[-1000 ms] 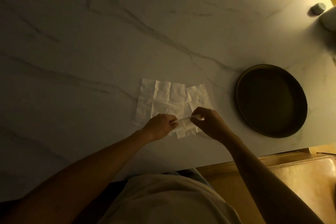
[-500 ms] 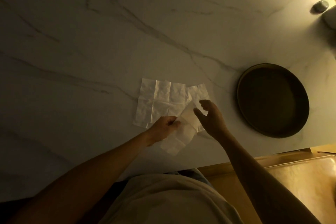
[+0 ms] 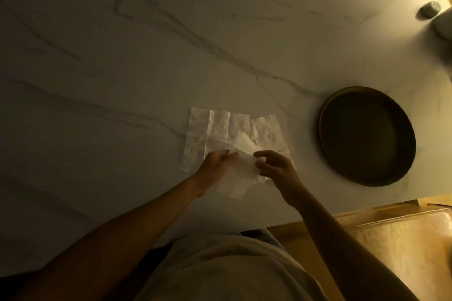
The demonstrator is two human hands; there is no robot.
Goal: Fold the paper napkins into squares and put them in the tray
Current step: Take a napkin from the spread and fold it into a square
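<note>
I see the left hand [image 3: 216, 162] pinching one edge of a loose napkin [image 3: 241, 167], lifted just above the counter [image 3: 122, 68]; the right hand [image 3: 275, 166] is half open, its fingertips [image 3: 259, 155] at the napkin's opposite edge. Beyond both hands lie two creased napkins [image 3: 215, 129] flat and overlapping, and the round dark tray [image 3: 322, 129] sits well right of the right hand.

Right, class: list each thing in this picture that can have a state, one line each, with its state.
Held napkin: lifted off the table, partly folded, not yet a square.
Flat napkins: unfolded, creased, lying overlapped on the table.
Tray: upright, holds nothing.
Left hand: pinching the held napkin's left edge.
Right hand: fingers curled at its right edge; grip unclear.
</note>
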